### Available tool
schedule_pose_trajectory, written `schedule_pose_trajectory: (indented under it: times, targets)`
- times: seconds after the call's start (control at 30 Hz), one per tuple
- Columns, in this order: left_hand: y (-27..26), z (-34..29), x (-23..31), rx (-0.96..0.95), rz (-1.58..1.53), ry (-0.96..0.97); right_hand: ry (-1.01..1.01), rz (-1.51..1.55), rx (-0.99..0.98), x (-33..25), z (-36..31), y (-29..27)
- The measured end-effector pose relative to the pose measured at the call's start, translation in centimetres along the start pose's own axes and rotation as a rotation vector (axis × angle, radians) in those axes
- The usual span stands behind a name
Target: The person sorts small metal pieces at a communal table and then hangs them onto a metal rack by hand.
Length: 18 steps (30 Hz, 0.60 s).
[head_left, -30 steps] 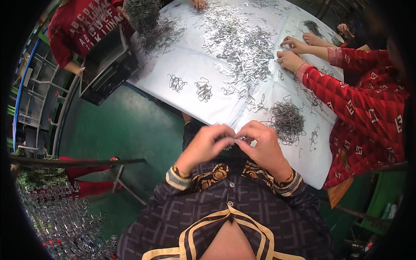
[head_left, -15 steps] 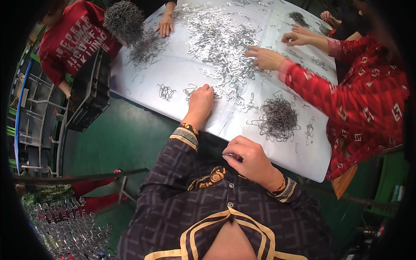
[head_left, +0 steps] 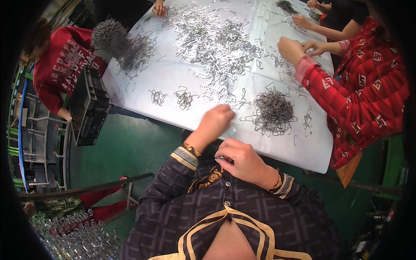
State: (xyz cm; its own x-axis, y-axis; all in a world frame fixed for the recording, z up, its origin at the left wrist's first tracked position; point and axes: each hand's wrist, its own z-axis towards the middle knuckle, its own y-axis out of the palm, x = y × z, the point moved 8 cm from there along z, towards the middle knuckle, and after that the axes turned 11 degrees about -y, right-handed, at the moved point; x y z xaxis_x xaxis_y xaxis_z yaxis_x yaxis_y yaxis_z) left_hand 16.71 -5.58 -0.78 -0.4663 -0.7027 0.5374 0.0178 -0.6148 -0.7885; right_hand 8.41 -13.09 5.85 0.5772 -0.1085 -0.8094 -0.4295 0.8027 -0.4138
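At the table (head_left: 316, 149), my left hand (head_left: 216, 123) curls, contents unclear; my right hand (head_left: 240, 160) pinches a metal piece (head_left: 222, 158), droppable if slackened.

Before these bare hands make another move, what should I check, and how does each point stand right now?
1. Right hand pinching a small metal piece: ok, it shows between thumb and fingers.
2. Left hand gripping something: cannot tell; its fingertips are unclear.
3. Hands apart from each other: ok, a gap shows between them.
4. Silver hook pile near the left hand: ok, its lower edge lies just beyond the fingers.
5. Dark wire pile unobstructed: ok, no hand covers it.
6. Red-sleeved co-worker's hand apart from both: ok.
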Motion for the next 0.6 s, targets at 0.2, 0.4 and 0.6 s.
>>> schedule_pose_trajectory:
  times: [0.2,0.4,0.6]
  targets:
    - [5.9,0.2,2.4,-0.087,0.296,0.135,0.0,-0.029,0.007,0.3,-0.3,0.1]
    - [5.3,1.0,1.6,-0.078,0.213,-0.032,0.04,-0.019,0.04,0.8,-0.6,0.0]
    - [-1.2,-0.9,-1.1,-0.139,-0.564,-0.467,0.168,0.029,0.132,1.8,-0.7,-0.7]
